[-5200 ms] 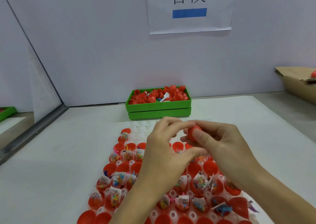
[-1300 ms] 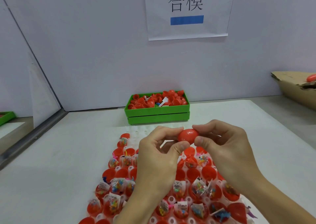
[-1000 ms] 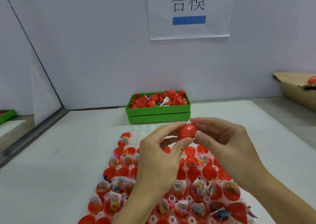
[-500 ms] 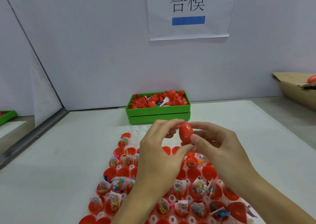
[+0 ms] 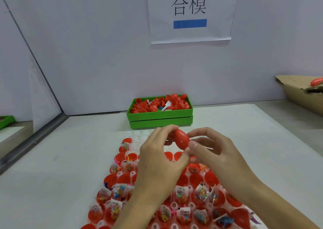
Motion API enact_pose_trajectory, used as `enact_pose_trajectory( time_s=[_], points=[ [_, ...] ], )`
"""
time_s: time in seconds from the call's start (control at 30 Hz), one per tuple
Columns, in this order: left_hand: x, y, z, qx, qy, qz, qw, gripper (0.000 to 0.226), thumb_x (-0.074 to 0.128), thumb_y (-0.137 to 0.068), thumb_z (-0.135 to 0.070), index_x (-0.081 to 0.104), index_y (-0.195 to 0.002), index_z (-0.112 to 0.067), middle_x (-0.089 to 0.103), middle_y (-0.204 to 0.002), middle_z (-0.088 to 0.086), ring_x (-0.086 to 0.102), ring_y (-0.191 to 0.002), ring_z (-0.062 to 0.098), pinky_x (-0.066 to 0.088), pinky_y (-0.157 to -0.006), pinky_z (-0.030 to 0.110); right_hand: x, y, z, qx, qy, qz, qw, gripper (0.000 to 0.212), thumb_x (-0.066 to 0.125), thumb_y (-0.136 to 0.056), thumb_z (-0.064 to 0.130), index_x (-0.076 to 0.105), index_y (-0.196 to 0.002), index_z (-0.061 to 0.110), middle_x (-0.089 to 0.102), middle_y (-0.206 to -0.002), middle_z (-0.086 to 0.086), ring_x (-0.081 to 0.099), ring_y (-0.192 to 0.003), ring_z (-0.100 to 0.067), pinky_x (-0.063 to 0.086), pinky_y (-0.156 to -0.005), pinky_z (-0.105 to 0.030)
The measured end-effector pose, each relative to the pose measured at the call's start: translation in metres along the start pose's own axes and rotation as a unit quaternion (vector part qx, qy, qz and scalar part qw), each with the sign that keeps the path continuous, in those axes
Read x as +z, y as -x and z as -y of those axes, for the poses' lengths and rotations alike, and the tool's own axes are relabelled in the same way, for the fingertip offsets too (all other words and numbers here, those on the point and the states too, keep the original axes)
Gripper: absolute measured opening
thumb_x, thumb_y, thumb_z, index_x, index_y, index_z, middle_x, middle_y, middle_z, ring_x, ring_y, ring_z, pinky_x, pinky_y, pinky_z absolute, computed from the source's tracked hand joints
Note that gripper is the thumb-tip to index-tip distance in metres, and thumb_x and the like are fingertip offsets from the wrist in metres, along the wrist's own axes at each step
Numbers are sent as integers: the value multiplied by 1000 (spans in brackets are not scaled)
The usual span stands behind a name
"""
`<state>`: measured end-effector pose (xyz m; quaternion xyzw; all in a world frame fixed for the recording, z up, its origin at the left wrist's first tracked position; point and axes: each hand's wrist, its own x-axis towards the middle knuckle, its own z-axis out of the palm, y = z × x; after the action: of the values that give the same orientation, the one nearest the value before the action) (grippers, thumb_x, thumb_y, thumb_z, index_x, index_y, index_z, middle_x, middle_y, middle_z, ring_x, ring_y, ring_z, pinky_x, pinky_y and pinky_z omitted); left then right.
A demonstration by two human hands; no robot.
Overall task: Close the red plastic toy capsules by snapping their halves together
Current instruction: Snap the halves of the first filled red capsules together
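Note:
A closed red egg-shaped capsule (image 5: 181,139) is held upright above the table between both hands. My left hand (image 5: 160,162) pinches it from the left with thumb below and forefinger on top. My right hand (image 5: 215,151) grips it from the right with its fingertips. Below the hands lies a white holder tray (image 5: 134,137) with several open red capsule halves (image 5: 116,193), many holding small bagged toys. The hands hide the tray's middle.
A green bin (image 5: 160,118) full of loose red capsule halves stands at the back by the wall. A cardboard box (image 5: 300,92) with a red capsule in it sits at the far right. A metal rail (image 5: 35,137) borders the table on the left.
The capsule has been turned in my fingers from lying sideways to standing on end. Both hands stay at the same spot above the tray.

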<state>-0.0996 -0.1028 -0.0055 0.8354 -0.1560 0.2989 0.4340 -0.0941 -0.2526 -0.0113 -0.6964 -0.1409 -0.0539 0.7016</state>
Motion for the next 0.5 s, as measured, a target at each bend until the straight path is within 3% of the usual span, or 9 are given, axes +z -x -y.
enact_pose_trajectory(
  time_s=[0.17,0.33,0.5],
  points=[
    [1,0,3,25,-40,16,999,42,82,-77,-24,65,-116,-28,57,-101,-27,51,-104,-10,37,-85,-1,0,0,2,9,40,-5,999,14,73,-85,21,68,-97,26,77,-88,4,74,-80,-13,58,-74,-20],
    [1,0,6,31,-38,50,998,50,83,-77,-18,65,-123,-29,57,-107,-31,51,-106,-13,41,-89,2,0,-1,1,33,36,-20,999,14,75,-83,17,69,-94,22,77,-82,0,74,-73,-14,56,-67,-17],
    [2,2,9,-3,-10,72,997,66,77,-78,-47,50,-138,-42,54,-115,-37,48,-114,-14,51,-89,15,-4,-4,4,59,15,-27,998,12,69,-90,22,69,-102,21,78,-87,0,75,-81,-16,59,-73,-24]
  ],
)
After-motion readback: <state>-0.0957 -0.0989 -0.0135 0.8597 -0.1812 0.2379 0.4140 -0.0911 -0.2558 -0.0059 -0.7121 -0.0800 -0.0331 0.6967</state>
